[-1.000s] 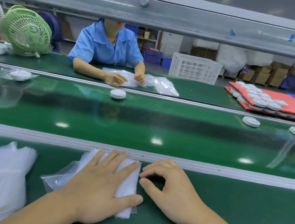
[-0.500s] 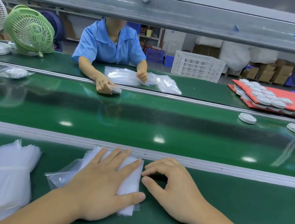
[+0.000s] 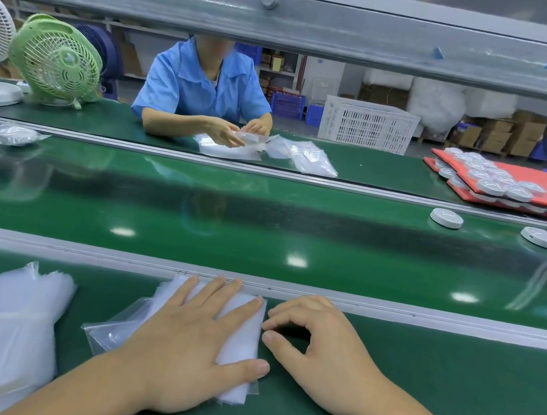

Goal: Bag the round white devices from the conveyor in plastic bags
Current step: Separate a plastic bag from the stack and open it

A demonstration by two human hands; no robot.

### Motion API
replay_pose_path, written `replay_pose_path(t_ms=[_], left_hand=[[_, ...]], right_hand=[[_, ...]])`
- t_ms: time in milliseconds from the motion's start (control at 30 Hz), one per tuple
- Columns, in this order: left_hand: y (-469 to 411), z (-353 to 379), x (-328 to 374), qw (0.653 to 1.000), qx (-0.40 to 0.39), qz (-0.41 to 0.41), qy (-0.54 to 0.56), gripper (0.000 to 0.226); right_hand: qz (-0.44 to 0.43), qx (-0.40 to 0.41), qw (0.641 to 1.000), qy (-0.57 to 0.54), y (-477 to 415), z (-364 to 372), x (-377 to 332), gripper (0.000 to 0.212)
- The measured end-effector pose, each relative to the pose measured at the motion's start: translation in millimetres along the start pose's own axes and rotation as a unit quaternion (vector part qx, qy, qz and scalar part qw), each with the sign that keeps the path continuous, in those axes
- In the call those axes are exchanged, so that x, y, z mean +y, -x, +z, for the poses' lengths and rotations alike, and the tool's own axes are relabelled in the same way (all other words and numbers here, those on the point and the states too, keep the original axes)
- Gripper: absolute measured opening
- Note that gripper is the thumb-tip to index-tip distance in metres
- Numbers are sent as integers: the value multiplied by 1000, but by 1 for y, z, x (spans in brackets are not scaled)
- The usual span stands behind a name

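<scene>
Head view: your left hand (image 3: 193,345) lies flat, fingers spread, covering much of one stack of plastic bags (image 3: 239,334) near you. A second pile of bags (image 3: 9,330) at near left is cut off. Your right hand (image 3: 319,354) curls at the stack's right edge; I cannot tell whether it pinches a bag. Two round white devices (image 3: 446,217) lie on the conveyor (image 3: 264,213) far right, well apart from both hands.

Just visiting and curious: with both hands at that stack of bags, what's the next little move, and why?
Probably the right hand peels off one bag: its thumb and forefinger sit at the edge of the bag stack, which the left hand presses flat, and two round white devices lie on the conveyor.
</scene>
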State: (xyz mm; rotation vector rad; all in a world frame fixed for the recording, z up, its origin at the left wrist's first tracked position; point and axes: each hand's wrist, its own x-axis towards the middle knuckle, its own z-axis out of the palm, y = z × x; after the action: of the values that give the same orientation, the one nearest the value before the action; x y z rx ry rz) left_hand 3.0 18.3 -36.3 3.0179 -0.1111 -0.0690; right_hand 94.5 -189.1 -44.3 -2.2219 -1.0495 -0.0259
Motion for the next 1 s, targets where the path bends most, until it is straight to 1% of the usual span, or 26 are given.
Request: replay_pose_path(t_ms=[133, 267, 433, 767, 1000], left_hand=[[0, 0, -1, 1000, 5, 1, 1, 85], [1, -1, 0, 1000, 3, -2, 7, 84], [1, -2, 1, 1000, 5, -2, 8, 84], [2, -5, 3, 1000, 19, 1, 4, 84], [1, -4, 3, 1000, 16, -2, 1, 84]], right_hand=[[-2, -1, 1000, -2, 0, 0, 0, 7], [2, 0, 1000, -3, 0, 0, 1, 19], [2, -1, 1000, -6, 0, 0, 1, 19], [6, -9, 1000, -12, 0, -2, 0, 27], [7, -7, 1000, -13, 0, -2, 0, 26]])
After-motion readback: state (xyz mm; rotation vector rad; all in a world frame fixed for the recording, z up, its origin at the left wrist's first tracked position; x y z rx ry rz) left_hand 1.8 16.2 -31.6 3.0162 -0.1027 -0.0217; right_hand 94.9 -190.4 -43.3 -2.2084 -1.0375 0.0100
